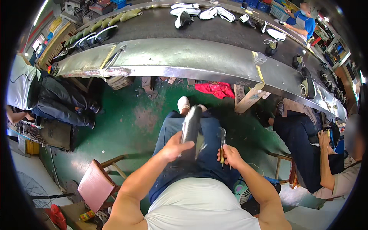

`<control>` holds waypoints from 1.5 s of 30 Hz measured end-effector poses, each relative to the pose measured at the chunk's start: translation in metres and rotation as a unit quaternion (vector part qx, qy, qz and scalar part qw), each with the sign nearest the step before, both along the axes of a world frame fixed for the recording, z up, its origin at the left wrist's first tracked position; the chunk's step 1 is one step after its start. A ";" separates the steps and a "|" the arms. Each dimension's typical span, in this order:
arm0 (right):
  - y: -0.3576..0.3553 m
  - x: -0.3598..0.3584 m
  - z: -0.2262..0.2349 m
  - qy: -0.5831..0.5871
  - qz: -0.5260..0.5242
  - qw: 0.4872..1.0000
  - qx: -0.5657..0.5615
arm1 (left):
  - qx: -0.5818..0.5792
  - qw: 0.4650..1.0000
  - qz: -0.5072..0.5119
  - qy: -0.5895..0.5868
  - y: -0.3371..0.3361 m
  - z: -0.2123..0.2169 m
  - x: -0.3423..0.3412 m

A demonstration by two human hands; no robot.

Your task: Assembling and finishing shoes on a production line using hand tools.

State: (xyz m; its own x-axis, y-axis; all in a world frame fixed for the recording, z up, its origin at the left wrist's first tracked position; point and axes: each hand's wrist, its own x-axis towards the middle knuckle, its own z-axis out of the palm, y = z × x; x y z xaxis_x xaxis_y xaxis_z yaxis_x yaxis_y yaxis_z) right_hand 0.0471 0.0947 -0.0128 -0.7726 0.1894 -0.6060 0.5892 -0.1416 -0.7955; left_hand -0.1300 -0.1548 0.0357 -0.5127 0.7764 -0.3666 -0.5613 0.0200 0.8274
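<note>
Above my lap, my left hand point(177, 147) is wrapped round a dark shoe point(194, 124) with a pale sole edge. Motion blurs the shoe, and its underside and opening are hard to make out. To the right of it, apart from the shoe, my right hand point(230, 156) grips a slim metal hand tool point(222, 141) with a curved upper end and yellowish parts near my fingers. The tool's exact kind cannot be told, since my fingers cover part of it.
A metal-edged bench point(165, 57) runs across in front, carrying white shoes point(216, 13) and a row of olive shoes point(111, 21). Seated co-workers flank me, one handling a shoe at right point(315, 138). A pink-topped stool point(96, 184) stands at left; red cloth point(214, 89) lies under the bench.
</note>
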 end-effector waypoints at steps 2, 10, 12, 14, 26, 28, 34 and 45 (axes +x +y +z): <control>-0.002 0.002 -0.001 0.010 -0.007 1.000 -0.008 | 0.183 0.978 0.030 -0.095 0.006 0.030 -0.011; -0.005 -0.015 0.007 -0.019 0.008 1.000 0.014 | 0.146 0.962 0.168 -0.160 0.089 0.076 -0.102; -0.003 -0.015 0.008 -0.006 0.002 1.000 0.008 | 0.148 0.966 0.163 -0.136 0.093 0.089 -0.105; 0.002 -0.012 0.000 0.003 0.024 0.999 0.022 | 0.151 0.965 0.163 -0.136 0.099 0.088 -0.115; 0.024 -0.039 0.009 -0.036 0.072 0.994 0.068 | 0.165 0.981 0.059 -0.078 0.229 0.114 -0.237; 0.031 -0.049 0.013 -0.049 0.083 0.993 0.070 | 0.184 0.980 0.021 -0.075 0.269 0.134 -0.288; 0.053 -0.084 0.067 0.001 0.186 0.954 0.235 | -0.206 0.761 0.151 0.597 0.387 0.071 -0.352; 0.180 -0.257 0.162 0.313 0.166 0.677 0.645 | -0.226 0.674 0.033 0.702 0.411 0.091 -0.406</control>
State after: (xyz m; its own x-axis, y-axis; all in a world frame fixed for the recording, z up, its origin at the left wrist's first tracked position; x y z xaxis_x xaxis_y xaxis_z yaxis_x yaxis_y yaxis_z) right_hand -0.2100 0.2746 0.1495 -0.9315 0.0013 0.3636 -0.0925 0.9662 -0.2405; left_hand -0.5361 0.2559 0.1271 -0.6280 0.7073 0.3247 0.7580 0.4613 0.4611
